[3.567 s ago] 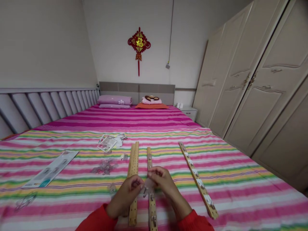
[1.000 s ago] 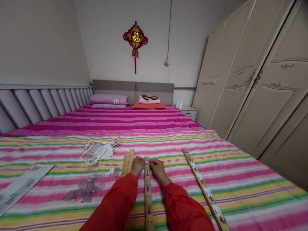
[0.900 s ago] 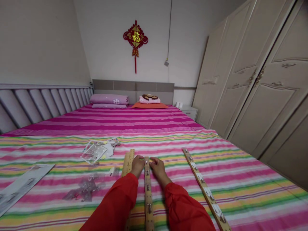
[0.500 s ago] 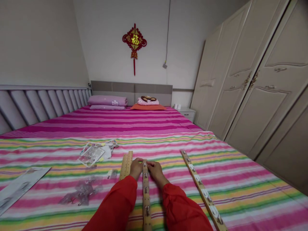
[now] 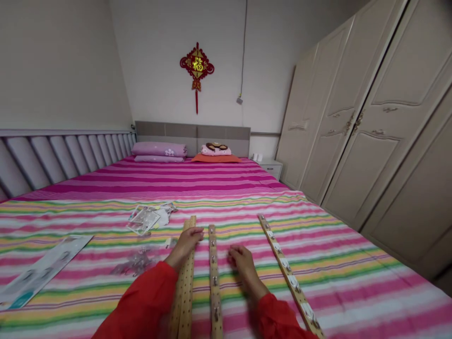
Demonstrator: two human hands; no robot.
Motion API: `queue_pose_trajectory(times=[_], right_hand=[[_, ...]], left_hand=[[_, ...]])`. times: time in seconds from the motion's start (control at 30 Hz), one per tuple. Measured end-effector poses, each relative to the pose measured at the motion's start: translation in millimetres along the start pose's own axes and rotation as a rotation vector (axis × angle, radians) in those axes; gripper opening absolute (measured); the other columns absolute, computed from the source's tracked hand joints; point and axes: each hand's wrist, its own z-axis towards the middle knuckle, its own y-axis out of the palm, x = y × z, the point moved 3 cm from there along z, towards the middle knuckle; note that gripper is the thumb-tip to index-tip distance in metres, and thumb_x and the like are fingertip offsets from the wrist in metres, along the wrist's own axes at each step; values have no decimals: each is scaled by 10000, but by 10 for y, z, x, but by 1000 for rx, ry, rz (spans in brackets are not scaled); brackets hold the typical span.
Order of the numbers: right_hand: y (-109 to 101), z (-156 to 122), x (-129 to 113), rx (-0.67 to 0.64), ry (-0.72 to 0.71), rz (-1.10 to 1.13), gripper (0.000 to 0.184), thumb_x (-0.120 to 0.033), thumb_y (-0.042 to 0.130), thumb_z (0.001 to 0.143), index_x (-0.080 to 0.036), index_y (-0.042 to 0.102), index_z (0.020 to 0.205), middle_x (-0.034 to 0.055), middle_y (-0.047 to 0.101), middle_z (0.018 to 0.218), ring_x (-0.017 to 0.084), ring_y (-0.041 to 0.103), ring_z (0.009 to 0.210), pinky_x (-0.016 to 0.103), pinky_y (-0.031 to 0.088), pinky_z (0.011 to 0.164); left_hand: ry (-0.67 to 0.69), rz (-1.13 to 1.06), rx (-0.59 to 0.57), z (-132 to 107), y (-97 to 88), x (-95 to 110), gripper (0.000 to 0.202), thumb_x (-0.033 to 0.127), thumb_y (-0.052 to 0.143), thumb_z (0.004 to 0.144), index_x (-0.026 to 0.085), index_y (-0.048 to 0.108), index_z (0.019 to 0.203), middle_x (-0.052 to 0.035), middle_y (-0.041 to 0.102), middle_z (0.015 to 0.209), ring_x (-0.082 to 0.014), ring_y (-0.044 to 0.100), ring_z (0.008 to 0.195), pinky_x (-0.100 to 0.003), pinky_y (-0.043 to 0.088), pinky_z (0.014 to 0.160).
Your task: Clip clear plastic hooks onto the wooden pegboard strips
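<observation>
My left hand (image 5: 185, 246) lies across the upper part of a perforated wooden strip (image 5: 184, 296), its fingers over the strip, and the red sleeve hides part of the strip. My right hand (image 5: 242, 265) rests on the striped bedspread between two other wooden strips and holds nothing. To its left lies a narrow wooden strip with small metal hooks (image 5: 214, 282). To its right, a wooden strip with white hooks (image 5: 287, 273) lies at a slant.
A clear bag of hooks (image 5: 136, 263) and a small packet (image 5: 170, 242) lie left of my hands. Torn packaging (image 5: 144, 220) and a long white card (image 5: 44, 272) lie farther left. A wardrobe (image 5: 353, 127) stands along the bed's right side.
My hands have moved apart. The left went left onto the perforated strip, and the right moved right and nearer to me, off the hooked strip. The view has tilted slightly.
</observation>
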Motion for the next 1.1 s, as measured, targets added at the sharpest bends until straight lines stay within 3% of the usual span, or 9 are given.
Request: queue_pose_trajectory(times=[0.13,0.2,0.3,0.43,0.53,0.73,0.87,1.1], right_hand=[[-266,-783,17,52,72,144,341,-450,746,568,-151,639,690,-25,551,519,96,450,427,210,330,409],[-399,-1191,108,80,95,204,379,-498,748,598,-150,638,701,-31,551,539,77,433,423,197,330,413],[-541,-1709,320,83,182,186,466,-588,740,595,-144,644,700,-13,588,560,57,420,385,175,280,368],[-541,-2104,542,41,323,170,526,-638,743,568,-129,647,657,0,599,494,47,448,338,147,267,343],[-411,-2220,592,-14,430,222,506,-587,791,545,-121,682,713,35,670,582,81,552,380,150,345,354],[-170,-2283,586,-128,519,404,465,-381,897,466,-124,696,797,36,716,698,153,679,561,183,470,435],[-132,-2302,618,-85,520,476,435,-350,892,496,-124,693,810,62,741,788,144,684,581,188,486,466],[-158,-2289,552,-12,486,555,392,-322,884,485,-105,684,742,88,736,730,162,671,554,208,473,469]], left_hand=[[106,-14,70,-713,-429,-17,423,438,689,620,141,661,920,-91,704,895,-224,638,860,-295,498,731],[147,17,232,-1034,-734,-170,420,459,685,596,158,661,888,-84,705,905,-235,633,886,-312,501,766],[94,60,528,-1385,-1187,-534,419,456,655,551,171,650,858,-63,700,841,-231,630,793,-318,508,696],[90,150,785,-1561,-1561,-912,383,437,589,595,161,636,856,-45,661,802,-197,595,746,-314,494,709],[90,291,841,-1536,-1651,-1004,347,405,530,658,163,640,882,-29,624,768,-174,561,704,-311,478,718],[9,618,719,-1465,-1604,-973,257,349,483,756,205,647,893,-57,648,928,-193,583,766,-303,438,661],[6,639,703,-1485,-1578,-967,239,332,476,777,206,635,904,-56,650,933,-195,592,788,-293,436,665],[-10,696,678,-1490,-1565,-948,234,330,464,782,206,630,892,-57,638,936,-199,590,797,-294,433,668]])
